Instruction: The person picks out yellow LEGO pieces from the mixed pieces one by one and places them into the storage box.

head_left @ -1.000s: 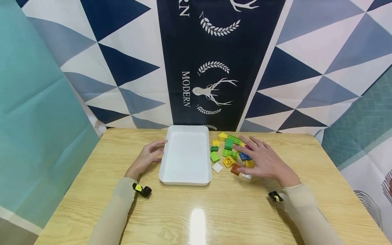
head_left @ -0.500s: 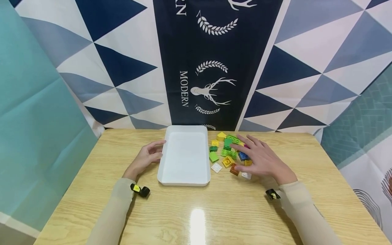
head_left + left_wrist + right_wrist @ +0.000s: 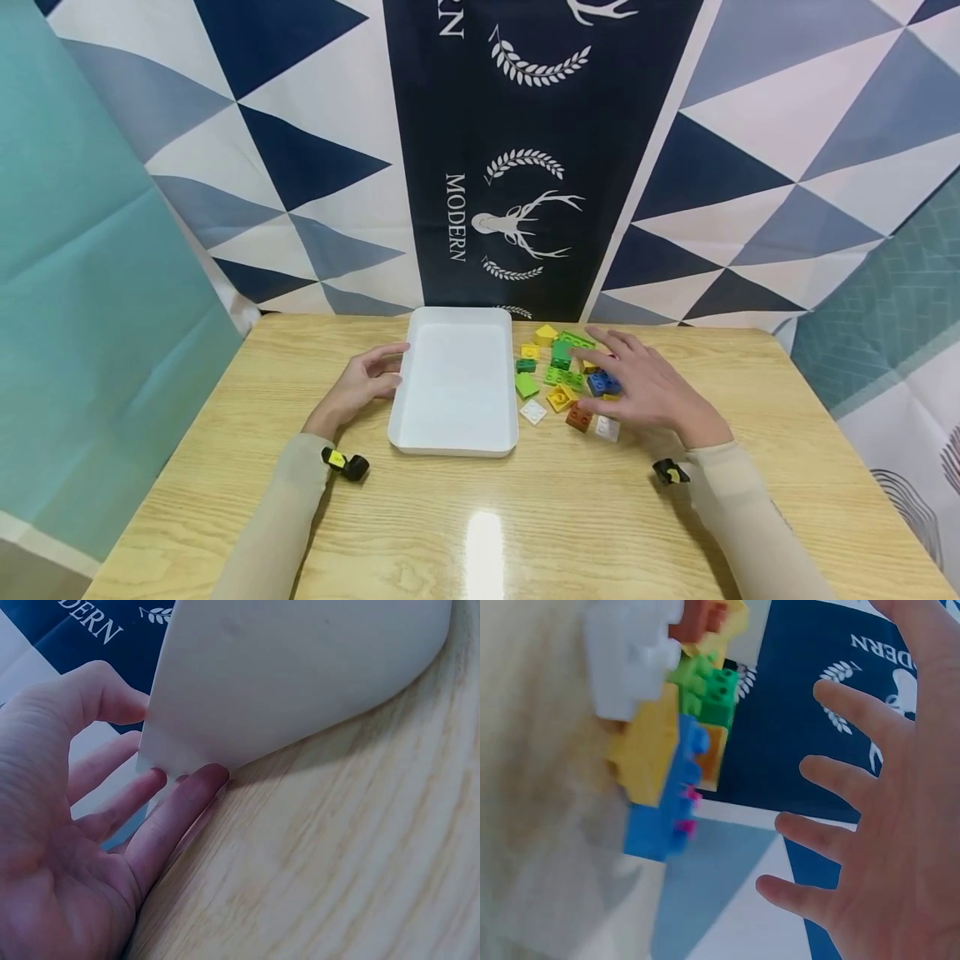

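A white rectangular tray point(image 3: 453, 379) lies on the wooden table. My left hand point(image 3: 358, 388) is at its left side; in the left wrist view the thumb and fingertips point(image 3: 212, 777) touch the tray's outer wall point(image 3: 285, 667), loosely bent. To the right of the tray is a loose heap of toy building bricks. My right hand point(image 3: 651, 390) hovers over the heap's right part, fingers spread, holding nothing. Near it lie a blue brick point(image 3: 603, 383), a brown brick point(image 3: 579, 417) and a white brick point(image 3: 607, 428). The hand partly hides a yellow brick point(image 3: 649, 750).
Between tray and right hand lie a flat white brick point(image 3: 533, 412), a lime brick point(image 3: 527, 385), a green brick point(image 3: 561, 354) and several others. A patterned cloth point(image 3: 517, 167) hangs behind the table's point(image 3: 570, 517) far edge.
My right hand has shifted slightly, uncovering more of the blue, brown and white bricks. The left hand stays at the tray's side. The head view sways a little.
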`<state>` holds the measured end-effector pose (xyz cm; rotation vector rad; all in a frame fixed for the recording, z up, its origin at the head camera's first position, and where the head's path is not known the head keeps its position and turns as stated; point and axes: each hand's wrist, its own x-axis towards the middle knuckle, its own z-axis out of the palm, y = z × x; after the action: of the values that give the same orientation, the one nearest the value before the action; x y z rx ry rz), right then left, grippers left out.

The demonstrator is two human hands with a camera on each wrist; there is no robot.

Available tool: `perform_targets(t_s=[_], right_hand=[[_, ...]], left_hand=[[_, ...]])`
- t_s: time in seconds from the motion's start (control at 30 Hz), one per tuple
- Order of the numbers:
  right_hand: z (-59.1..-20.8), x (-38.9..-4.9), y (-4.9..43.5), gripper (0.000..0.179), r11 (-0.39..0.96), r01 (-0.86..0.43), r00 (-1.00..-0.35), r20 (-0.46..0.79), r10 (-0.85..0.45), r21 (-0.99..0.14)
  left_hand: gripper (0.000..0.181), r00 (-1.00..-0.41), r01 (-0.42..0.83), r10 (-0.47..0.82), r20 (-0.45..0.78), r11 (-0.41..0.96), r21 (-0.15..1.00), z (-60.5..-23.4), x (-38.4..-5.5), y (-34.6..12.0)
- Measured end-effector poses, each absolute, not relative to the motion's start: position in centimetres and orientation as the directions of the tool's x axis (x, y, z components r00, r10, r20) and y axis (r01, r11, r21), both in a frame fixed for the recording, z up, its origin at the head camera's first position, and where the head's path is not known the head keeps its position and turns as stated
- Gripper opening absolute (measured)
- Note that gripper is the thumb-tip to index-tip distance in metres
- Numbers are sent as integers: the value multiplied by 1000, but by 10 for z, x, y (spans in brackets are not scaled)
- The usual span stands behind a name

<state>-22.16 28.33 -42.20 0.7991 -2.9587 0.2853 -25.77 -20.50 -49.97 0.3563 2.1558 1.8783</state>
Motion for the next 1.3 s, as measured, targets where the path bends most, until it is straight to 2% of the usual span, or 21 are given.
perform_targets(t_s=[0.5, 0.8, 1.0, 1.3], right_hand=[[-389, -235, 292, 80, 845, -481, -876, 177, -450, -234], [-393, -242, 286, 64, 846, -458, -889, 142, -436, -272], [-404, -249, 282, 57, 860, -447, -894, 101, -436, -245], [-422, -257, 274, 41, 862, -463, -887, 118, -447, -209]], left_hand=[[67, -939, 24, 342, -26, 140, 990, -499, -256, -205], [67, -937, 26, 347, -23, 136, 990, -499, -257, -204], [67, -937, 35, 348, -19, 148, 988, -498, -256, -204], [67, -940, 32, 339, -21, 150, 988, -498, -256, -204]])
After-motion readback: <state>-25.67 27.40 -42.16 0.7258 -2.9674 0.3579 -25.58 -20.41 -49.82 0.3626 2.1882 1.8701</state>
